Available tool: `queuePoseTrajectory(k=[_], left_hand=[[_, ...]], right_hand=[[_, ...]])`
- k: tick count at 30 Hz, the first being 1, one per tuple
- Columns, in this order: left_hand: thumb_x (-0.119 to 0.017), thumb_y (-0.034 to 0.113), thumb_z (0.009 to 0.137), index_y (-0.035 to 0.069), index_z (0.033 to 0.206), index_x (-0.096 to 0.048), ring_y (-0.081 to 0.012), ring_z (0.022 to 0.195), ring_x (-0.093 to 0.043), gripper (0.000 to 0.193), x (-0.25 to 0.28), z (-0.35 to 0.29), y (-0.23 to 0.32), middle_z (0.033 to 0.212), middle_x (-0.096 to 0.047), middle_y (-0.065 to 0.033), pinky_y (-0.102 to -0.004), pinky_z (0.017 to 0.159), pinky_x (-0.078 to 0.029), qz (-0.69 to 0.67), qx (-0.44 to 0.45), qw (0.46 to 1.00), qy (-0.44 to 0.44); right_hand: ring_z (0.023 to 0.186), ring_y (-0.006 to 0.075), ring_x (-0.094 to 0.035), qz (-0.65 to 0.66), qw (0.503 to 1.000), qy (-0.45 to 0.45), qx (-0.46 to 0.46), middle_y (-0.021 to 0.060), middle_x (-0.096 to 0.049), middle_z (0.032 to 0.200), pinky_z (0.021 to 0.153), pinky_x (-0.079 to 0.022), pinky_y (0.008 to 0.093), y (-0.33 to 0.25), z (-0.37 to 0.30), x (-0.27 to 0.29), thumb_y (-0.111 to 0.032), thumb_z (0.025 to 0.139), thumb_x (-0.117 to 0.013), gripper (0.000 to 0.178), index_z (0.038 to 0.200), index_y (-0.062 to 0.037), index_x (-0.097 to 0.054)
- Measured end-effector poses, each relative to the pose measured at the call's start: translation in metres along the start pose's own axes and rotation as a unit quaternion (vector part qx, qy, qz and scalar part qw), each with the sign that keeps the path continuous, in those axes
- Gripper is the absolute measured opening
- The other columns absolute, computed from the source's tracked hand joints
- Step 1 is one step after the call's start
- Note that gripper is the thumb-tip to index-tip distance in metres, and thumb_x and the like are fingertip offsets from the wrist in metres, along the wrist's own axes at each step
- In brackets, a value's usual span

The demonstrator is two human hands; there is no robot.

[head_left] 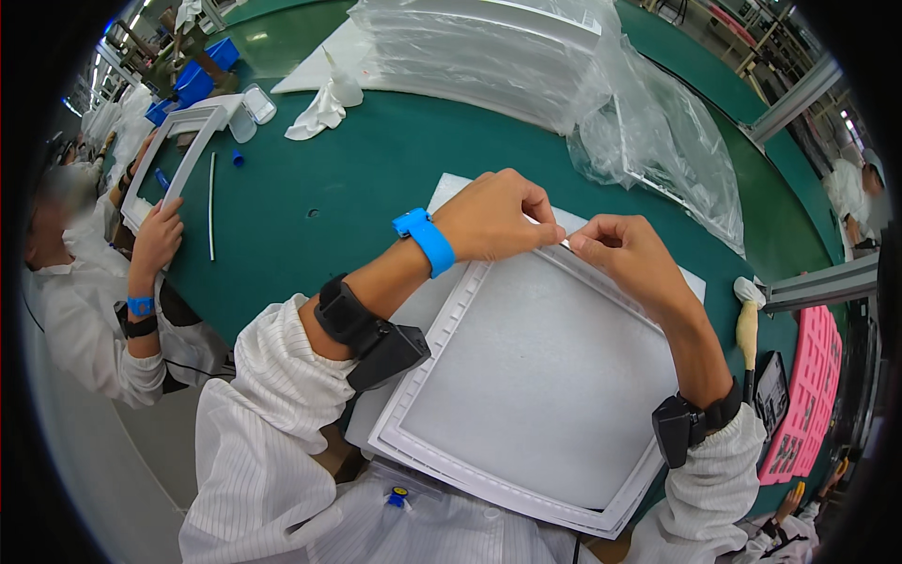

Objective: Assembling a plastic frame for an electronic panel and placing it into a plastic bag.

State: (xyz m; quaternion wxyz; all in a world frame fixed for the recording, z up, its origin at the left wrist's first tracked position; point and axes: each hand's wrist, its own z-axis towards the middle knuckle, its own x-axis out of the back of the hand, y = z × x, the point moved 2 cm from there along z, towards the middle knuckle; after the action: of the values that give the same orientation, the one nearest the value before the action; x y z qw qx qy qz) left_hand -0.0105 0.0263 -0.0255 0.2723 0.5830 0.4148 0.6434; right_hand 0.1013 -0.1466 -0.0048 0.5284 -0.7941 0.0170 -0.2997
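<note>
A white rectangular plastic frame (pixel 434 350) with a notched inner border lies tilted in front of me, its near edge close to my body. Inside its opening shows a pale grey-white sheet (pixel 540 367). Both my hands meet over the frame's far side. My left hand (pixel 498 218) has its thumb and fingers pinched together there. Facing it, my right hand (pixel 631 261) is also pinched, fingertips almost touching the left ones. A tiny white bit shows between the fingertips; I cannot make out what it is.
Plastic-wrapped white panels (pixel 470 61) stand at the back of the green table (pixel 310 244). At left a co-worker's hand (pixel 158 235) holds another white frame (pixel 193 155). A thin white rod (pixel 212 207) and a white cloth (pixel 319 115) lie nearby. Pink sheets (pixel 806 395) lie right.
</note>
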Motion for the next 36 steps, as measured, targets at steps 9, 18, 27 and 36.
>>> queuePoseTrajectory(k=[9, 18, 27, 36], left_hand=[[-0.077, 0.027, 0.08, -0.001, 0.08, -0.073, -0.0235, 0.075, -0.07, 0.028, 0.004, 0.005, 0.001, 0.079, -0.073, -0.0138, -0.0345, 0.072, -0.055, 0.004, 0.018, 0.999, -0.035], [-0.076, 0.024, 0.084, 0.001, 0.084, -0.072, -0.0223, 0.082, -0.066, 0.023, 0.004, 0.004, 0.009, 0.083, -0.071, -0.0116, -0.0349, 0.082, -0.052, 0.011, 0.028, 0.998, -0.059], [-0.073, 0.026, 0.086, 0.001, 0.083, -0.071, -0.0205, 0.084, -0.065, 0.025, 0.002, 0.005, -0.002, 0.082, -0.07, -0.0089, -0.0347, 0.086, -0.051, -0.019, 0.025, 0.997, -0.071], [-0.073, 0.024, 0.088, 0.001, 0.083, -0.07, -0.018, 0.081, -0.064, 0.024, 0.001, 0.002, -0.003, 0.08, -0.068, -0.0067, -0.033, 0.084, -0.051, -0.015, -0.026, 0.998, -0.052]], right_hand=[[0.071, 0.011, -0.054, -0.02, 1.0, 0.007, -0.004, 0.0028, -0.063, 0.073, 0.066, -0.044, 0.0289, 0.002, 0.005, -0.004, -0.024, 0.091, -0.07, 0.026, 0.084, 0.0011, -0.07], [0.068, 0.0115, -0.051, -0.065, 0.998, 0.018, 0.01, 0.0034, -0.061, 0.071, 0.063, -0.043, 0.0298, -0.002, 0.002, -0.002, -0.023, 0.091, -0.07, 0.027, 0.082, 0.0025, -0.068], [0.069, 0.0099, -0.05, -0.004, 0.999, -0.022, 0.029, 0.0021, -0.06, 0.071, 0.063, -0.042, 0.0285, 0.012, 0.005, 0.002, -0.023, 0.092, -0.069, 0.026, 0.087, 0.0024, -0.069], [0.069, 0.0102, -0.05, -0.021, 1.0, 0.003, 0.012, 0.0022, -0.06, 0.071, 0.063, -0.042, 0.0285, 0.012, 0.004, -0.001, -0.023, 0.09, -0.071, 0.028, 0.085, 0.0038, -0.069]])
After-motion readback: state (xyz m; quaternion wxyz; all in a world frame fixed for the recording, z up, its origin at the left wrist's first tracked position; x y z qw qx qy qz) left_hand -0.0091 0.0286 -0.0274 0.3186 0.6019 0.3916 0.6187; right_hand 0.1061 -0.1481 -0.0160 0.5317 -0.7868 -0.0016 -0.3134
